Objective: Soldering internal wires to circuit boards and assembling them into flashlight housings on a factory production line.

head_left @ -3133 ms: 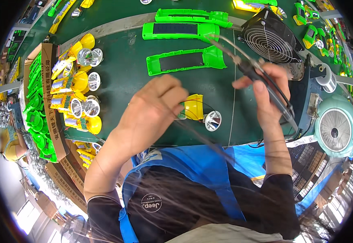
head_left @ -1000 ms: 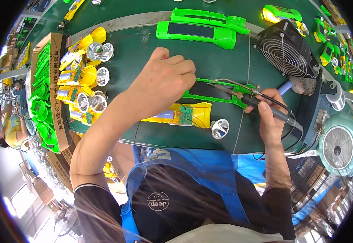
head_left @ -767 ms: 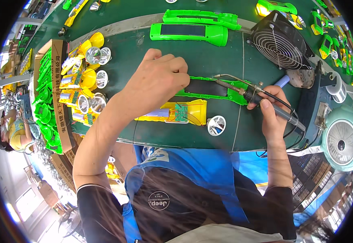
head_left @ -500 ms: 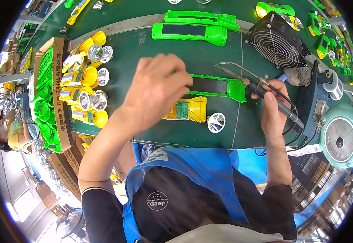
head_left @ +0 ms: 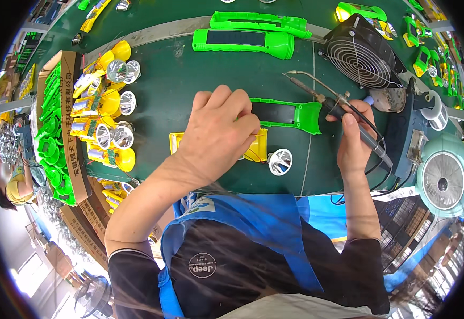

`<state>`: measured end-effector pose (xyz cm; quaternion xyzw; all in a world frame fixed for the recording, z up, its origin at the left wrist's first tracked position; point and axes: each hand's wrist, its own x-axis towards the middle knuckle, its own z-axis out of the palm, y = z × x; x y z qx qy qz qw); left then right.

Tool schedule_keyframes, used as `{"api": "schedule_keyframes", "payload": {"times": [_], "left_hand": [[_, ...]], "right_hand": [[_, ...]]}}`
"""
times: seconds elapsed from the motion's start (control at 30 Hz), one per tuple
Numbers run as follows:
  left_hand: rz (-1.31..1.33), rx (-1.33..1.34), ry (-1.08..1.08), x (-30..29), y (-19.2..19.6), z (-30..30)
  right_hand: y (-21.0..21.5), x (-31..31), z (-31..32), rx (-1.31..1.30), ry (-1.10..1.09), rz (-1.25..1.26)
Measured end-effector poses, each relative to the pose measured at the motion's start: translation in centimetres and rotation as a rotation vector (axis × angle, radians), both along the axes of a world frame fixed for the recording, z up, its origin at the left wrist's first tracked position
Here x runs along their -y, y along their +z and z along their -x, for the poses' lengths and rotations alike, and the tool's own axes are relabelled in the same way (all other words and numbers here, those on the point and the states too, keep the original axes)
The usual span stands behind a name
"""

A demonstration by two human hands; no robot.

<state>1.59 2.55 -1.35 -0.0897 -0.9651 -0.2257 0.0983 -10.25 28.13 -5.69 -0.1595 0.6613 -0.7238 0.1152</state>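
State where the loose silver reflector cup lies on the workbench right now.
In the head view, the silver reflector cup lies on the green mat right of the yellow part, below the green casing.

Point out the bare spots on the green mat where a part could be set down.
Bare green mat lies between the long green plastic casing and the left hand, and below the silver reflector cup. Crowded: the yellow parts pile at left, the black fan at right.
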Motion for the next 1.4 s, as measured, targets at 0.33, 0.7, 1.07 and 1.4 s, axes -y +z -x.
{"api": "schedule_keyframes", "payload": {"times": [0.33, 0.7, 1.07, 1.4], "left_hand": [[0.065, -0.241, 0.011, -3.7, -1.5, 0.1], [0.044, -0.098, 0.181, -4.5, -1.7, 0.1], [0.095, 0.054, 0.258, -4.3, -1.7, 0.7], [0.073, -0.179, 0.237, -4.9, -0.9, -1.1]], "right_hand": [[-0.6, 5.1, -3.0, 0.173, 0.025, 0.163], [-0.8, 3.5, -2.8, 0.317, 0.109, 0.421], [-0.1, 0.8, -1.5, 0.301, 0.099, 0.265], [-0.9, 2.5, -4.0, 0.332, 0.154, 0.273]]}}
